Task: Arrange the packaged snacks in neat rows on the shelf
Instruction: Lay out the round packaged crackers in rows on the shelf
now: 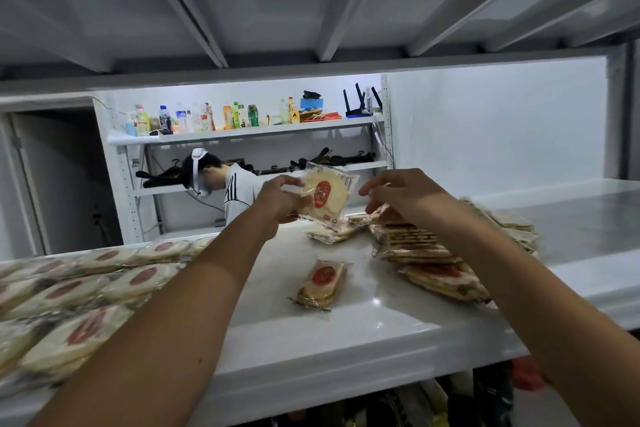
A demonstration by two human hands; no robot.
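My left hand (282,199) holds a clear-wrapped round snack pack with a red label (325,194) upright above the white shelf (311,340). My right hand (398,192) hovers just right of that pack with fingers loosely curled, over a leaning pile of the same packs (433,263). One small stack of packs (322,284) lies alone mid-shelf, and another pack (334,232) lies flat under the held one. Rows of packs (76,295) fill the shelf's left side.
A shelf underside (311,10) hangs low overhead. Behind the shelf a person wearing a headset (221,184) stands before a white rack holding bottles (207,118) and dark items. Bags sit below the shelf's front edge.
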